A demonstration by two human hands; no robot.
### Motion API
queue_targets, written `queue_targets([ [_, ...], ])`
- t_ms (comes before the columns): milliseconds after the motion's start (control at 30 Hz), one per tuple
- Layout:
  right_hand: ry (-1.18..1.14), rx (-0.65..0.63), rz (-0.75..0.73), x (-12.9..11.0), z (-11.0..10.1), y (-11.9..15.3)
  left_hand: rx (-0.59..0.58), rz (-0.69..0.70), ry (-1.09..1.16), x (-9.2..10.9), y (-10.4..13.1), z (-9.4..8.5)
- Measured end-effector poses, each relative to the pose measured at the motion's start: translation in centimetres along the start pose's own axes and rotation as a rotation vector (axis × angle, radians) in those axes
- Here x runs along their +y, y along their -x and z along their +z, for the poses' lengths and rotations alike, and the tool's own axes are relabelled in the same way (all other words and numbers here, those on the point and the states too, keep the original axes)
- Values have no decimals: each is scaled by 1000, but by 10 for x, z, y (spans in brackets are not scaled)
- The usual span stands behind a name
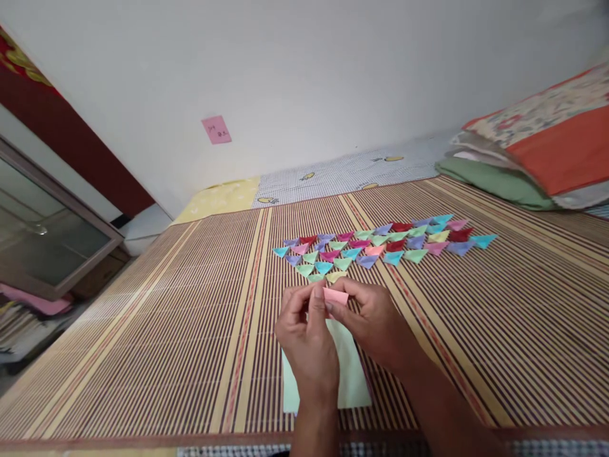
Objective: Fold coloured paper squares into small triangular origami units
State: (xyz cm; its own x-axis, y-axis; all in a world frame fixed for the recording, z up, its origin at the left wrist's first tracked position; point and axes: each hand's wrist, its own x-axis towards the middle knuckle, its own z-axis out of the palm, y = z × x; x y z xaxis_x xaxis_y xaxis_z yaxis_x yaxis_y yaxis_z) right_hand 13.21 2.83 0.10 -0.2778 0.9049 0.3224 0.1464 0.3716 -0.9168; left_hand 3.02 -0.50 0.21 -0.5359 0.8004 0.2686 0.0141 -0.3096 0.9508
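A small piece of folded pink paper [336, 296] is pinched between my two hands, above the mat. My left hand [307, 330] grips its left end with thumb and fingers closed. On the other side, my right hand [368, 316] pinches the right part of the same paper. Beneath my hands lies a pale green sheet of paper [354, 374], partly covered by my left hand and wrist. Just beyond my fingers, several small folded paper triangles [367, 261] in blue, green, red, purple, yellow and pink lie in rows.
A striped bamboo mat [157, 330] covers the bed. Folded bedding and an orange floral pillow [561, 139] are stacked at the far right. A pink note [216, 129] is stuck on the white wall [304, 76]. At the left stands a glass-fronted cabinet door [42, 228].
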Motion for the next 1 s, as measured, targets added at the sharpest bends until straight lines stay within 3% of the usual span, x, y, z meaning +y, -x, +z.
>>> queue_targets([
  [100,-95,-18,53,5,-3,0,-57,-97,54,0,-5,-4],
  [233,-262,-29,118,14,-9,-1,-224,-263,223,-1,-14,-14],
  [333,-282,-72,131,16,-11,0,-246,-324,287,-2,-17,-19],
  [533,-225,-128,128,11,-12,0,-250,-299,223,-4,-18,-21],
  [767,-126,-98,95,11,-11,0,-222,-86,-27,6,-15,-19],
  [1000,-154,-109,113,7,-9,2,-200,-154,17,-3,-15,-19],
])
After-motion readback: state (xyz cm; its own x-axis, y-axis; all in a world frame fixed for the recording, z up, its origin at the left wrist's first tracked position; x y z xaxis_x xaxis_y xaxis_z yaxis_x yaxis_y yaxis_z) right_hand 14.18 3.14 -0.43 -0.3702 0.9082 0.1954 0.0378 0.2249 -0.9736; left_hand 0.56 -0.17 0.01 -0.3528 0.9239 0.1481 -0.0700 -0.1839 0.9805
